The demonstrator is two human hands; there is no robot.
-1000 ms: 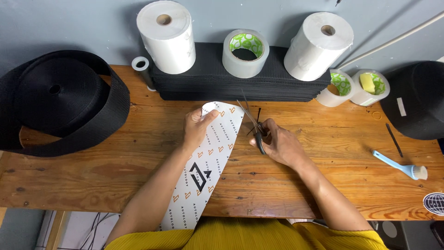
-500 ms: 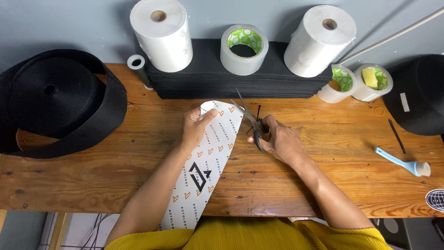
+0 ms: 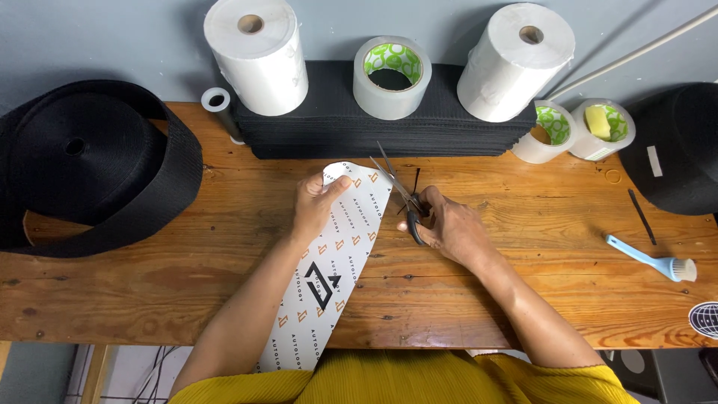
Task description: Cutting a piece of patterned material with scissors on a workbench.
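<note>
Paper strip, white with a printed pattern, ran from my lap up across the wooden counter. My left hand pinched its rounded far end flat. My right hand, just beside it, gripped scissors, blades parted at the strip's right edge. Beyond stood tape rolls.

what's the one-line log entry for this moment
left hand holds printed white sheet | right hand holds scissors, blades open at sheet edge | on wooden table
</note>
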